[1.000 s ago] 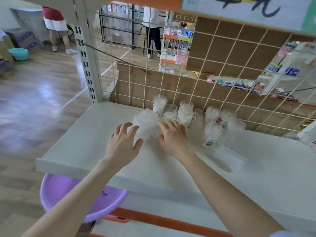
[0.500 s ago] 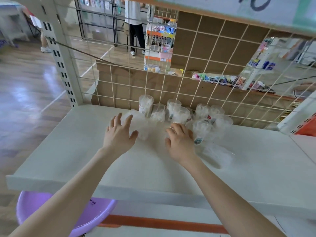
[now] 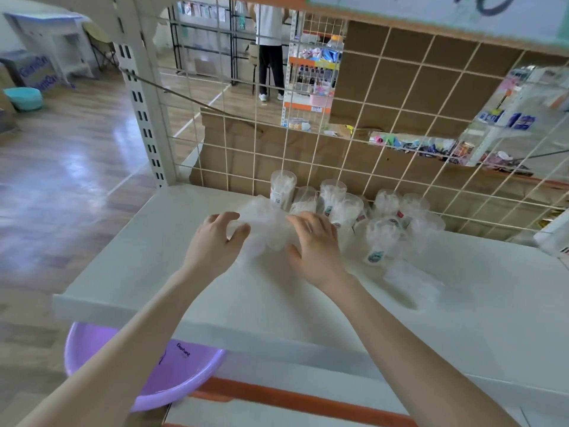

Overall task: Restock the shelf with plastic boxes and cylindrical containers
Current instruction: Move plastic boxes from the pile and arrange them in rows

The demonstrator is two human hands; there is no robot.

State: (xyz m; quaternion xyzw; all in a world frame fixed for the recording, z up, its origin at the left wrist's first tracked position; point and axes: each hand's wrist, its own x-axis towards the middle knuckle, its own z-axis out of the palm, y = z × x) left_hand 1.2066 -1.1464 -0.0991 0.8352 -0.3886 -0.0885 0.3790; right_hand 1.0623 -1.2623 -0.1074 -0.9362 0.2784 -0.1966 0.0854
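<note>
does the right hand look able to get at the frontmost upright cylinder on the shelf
Probably yes: the front cylinder stands just right of the right hand, nothing between them. But that hand and the left hand both hold the clear plastic box, so it must let go first.

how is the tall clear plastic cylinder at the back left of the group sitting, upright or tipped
Upright: the tall clear plastic cylinder stands on its base on the white shelf, its flat top facing up.
</note>
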